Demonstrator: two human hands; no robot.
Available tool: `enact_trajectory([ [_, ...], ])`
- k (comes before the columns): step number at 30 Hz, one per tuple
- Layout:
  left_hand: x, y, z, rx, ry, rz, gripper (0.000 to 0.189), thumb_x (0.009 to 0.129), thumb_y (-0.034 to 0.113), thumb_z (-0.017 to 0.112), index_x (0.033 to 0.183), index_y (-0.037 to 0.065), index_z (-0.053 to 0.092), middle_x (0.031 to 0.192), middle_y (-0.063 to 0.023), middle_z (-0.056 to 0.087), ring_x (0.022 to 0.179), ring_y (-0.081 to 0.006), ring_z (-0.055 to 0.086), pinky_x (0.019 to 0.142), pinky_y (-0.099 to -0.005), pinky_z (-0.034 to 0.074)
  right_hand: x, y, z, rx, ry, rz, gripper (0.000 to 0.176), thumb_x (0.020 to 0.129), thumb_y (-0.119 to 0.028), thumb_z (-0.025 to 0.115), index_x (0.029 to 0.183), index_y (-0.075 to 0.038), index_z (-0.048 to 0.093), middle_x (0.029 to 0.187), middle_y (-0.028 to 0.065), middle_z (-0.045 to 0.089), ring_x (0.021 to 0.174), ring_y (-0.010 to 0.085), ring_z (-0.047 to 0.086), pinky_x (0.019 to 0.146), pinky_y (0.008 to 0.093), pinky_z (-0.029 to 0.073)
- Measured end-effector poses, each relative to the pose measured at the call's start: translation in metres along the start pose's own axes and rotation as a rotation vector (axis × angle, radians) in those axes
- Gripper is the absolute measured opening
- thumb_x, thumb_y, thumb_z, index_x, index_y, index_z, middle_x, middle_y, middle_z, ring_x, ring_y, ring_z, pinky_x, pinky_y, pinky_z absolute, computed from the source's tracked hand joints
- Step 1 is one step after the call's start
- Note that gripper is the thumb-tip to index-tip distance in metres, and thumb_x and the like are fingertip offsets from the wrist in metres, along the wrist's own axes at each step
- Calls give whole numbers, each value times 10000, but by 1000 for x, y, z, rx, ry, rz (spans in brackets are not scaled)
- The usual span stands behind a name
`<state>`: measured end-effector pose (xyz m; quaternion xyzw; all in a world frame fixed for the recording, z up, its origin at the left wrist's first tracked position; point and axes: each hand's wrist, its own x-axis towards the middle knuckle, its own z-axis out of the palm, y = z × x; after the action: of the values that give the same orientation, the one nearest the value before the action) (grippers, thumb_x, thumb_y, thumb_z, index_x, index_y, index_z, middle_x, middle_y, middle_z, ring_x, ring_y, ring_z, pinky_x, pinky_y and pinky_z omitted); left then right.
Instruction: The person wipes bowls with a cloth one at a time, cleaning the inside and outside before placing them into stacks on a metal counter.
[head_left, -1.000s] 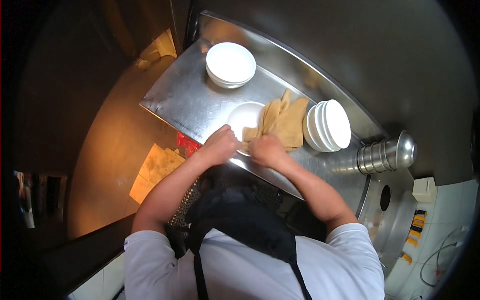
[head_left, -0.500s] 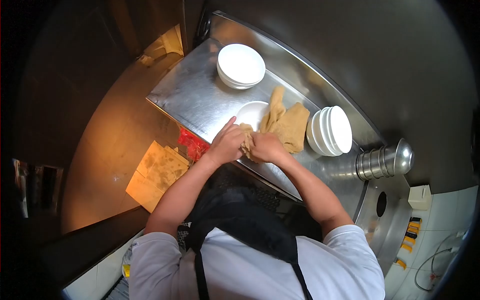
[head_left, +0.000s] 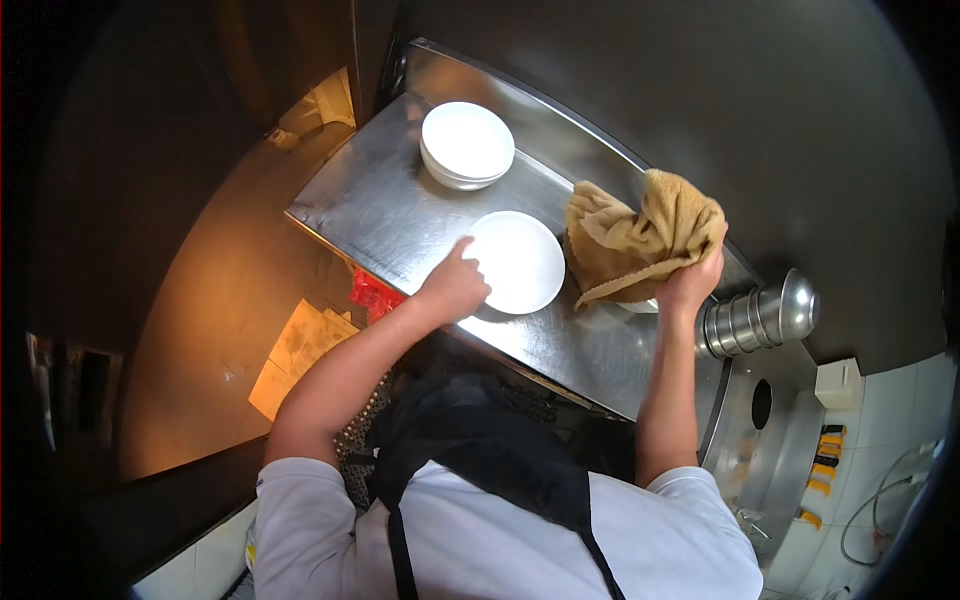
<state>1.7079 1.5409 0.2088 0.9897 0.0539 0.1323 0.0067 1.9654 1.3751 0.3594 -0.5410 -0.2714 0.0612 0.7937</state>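
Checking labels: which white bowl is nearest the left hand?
The single round white bowl, left hand at its rim. The stacked white bowls sit farther back; a white edge shows below the brown fabric cloth, farther right.

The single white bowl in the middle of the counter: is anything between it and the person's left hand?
Nothing visible: the left hand is right at the white bowl's edge. The brown cloth, held in the right hand, is on the bowl's other side.

Dark wall, shiny metal counter, warmly lit brown floor, white tiles
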Motion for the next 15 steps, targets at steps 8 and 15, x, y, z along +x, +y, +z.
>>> enact_trajectory([
  [8, 25, 40, -27, -630, 28, -216, 288, 866, 351, 718, 918, 71, 759, 681, -105, 701, 711, -341, 702, 770, -422, 538, -83, 25, -44, -49, -106, -103, 375, 1041, -275, 454, 1208, 40, 569, 1115, 135, 651, 966, 206, 669, 781, 338, 573],
  [15, 42, 88, -67, -1100, 216, -197, 244, 888, 207, 750, 1000, -9, 732, 794, -101, 740, 715, -208, 717, 676, -329, 555, -73, 66, 8, -275, -445, 181, 427, 920, -320, 692, 1239, -37, 675, 1412, 267, 516, 1318, 280, 525, 1058, 416, 438],
])
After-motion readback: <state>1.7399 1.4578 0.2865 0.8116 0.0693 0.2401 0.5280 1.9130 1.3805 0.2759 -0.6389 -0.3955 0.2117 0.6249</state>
